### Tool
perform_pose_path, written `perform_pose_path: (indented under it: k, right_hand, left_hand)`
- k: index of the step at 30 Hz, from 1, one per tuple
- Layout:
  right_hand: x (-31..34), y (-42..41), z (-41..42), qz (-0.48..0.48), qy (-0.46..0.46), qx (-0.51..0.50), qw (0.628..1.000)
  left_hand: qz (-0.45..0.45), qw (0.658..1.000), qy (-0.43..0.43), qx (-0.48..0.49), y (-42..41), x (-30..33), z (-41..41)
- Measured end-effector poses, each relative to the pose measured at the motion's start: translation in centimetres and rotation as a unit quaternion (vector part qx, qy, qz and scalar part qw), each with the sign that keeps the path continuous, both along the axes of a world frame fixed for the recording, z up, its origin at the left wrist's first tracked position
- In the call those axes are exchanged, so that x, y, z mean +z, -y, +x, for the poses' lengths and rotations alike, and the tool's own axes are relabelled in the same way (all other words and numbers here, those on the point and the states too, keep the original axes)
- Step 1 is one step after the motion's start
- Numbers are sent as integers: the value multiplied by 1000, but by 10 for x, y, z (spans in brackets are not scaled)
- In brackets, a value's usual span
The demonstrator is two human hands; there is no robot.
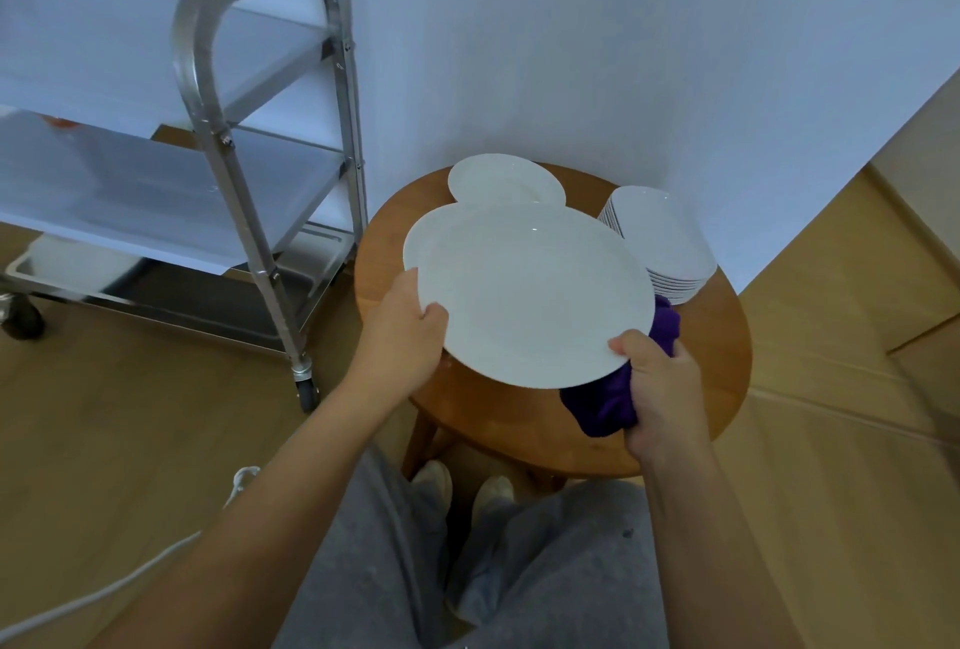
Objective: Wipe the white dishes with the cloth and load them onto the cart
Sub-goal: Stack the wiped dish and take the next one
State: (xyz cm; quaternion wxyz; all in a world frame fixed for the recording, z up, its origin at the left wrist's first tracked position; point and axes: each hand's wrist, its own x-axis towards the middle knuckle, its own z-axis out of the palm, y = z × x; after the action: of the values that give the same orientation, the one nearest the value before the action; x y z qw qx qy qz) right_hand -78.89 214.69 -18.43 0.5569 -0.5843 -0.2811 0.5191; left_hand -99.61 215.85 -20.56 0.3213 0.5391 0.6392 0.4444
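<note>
No writing or labels can be read anywhere. The left hand (pixel 402 331) grips the near-left rim of a large white plate (pixel 530 295), thumb on top, holding it tilted above the round wooden desk (pixel 711 362). The right hand (pixel 662 388) pinches the plate's near-right rim while its grip is also closed around a bunched purple cloth (pixel 602 404), which runs under the plate's edge. On the desk, a second plate (pixel 504 180) lies flat behind the held one, and a stack of smaller white plates (pixel 660 243) sits at the right, near the wall. To the left stands a steel cart (pixel 270 128) with three shelves; something white sits on its bottom shelf, too blurred to identify.
</note>
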Motion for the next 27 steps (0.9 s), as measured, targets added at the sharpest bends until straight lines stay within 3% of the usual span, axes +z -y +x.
perform_pose_path:
  k: [7, 15, 19, 24, 27]
  right_hand:
    - [1, -36, 1, 39, 246, 50, 967]
    - [-8, -57, -5, 42, 281, 87, 955]
    - [-12, -62, -8, 63, 333, 97, 936]
    - [-18, -64, -16, 66, 461, 144, 873]
    - [-20, -65, -16, 71, 474, 141, 866]
  left_hand:
    - [-14, 997, -48, 53, -40, -13, -21]
    - [-32, 996, -53, 57, -62, -29, -25]
    - [-26, 987, -147, 67, -69, -34, -26]
    - [-44, 958, -270, 87, -78, -37, -27]
    - [-58, 939, -331, 78, -78, -37, -30]
